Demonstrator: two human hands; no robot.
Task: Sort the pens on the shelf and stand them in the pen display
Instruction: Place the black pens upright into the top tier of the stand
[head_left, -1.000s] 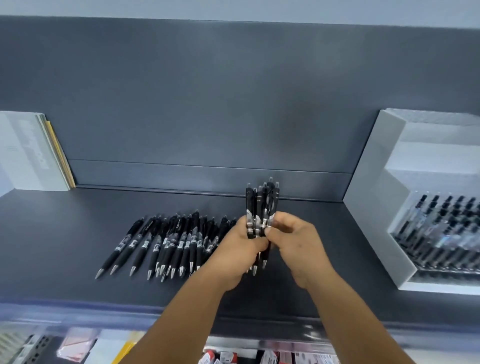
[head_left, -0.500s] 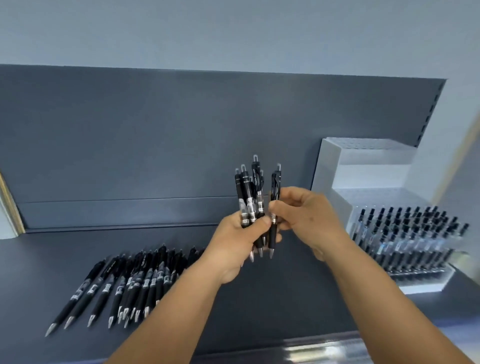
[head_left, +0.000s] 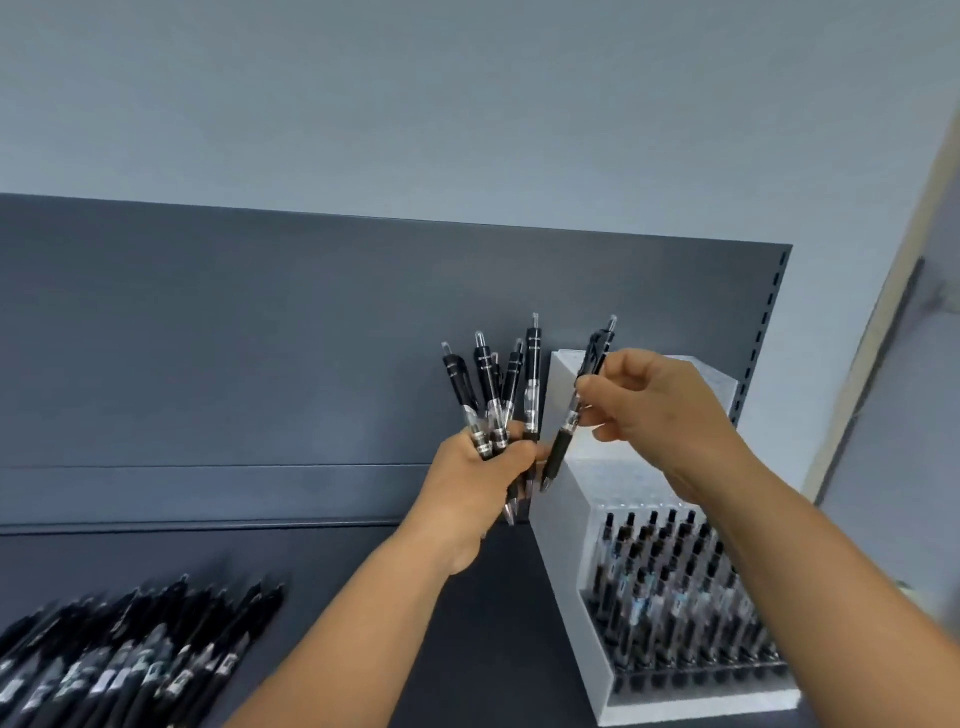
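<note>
1. The left hand (head_left: 480, 467) grips a fanned bunch of black pens (head_left: 493, 400), clicker ends up, above the shelf (head_left: 363, 597).
2. The right hand (head_left: 660, 410) pinches a single pen (head_left: 571, 415), tilted, just beside the bunch.
3. The white pen display (head_left: 571, 597) stands at the shelf's right end, rows of pens upright in it.
4. Loose pens (head_left: 130, 660) lie blurred near the shelf's front left edge.

Both forearms bare; no sleeves or jewellery.

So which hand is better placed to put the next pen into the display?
Right. The right hand pinches a single pen above the pen display; the left hand grips the bundle.
</note>
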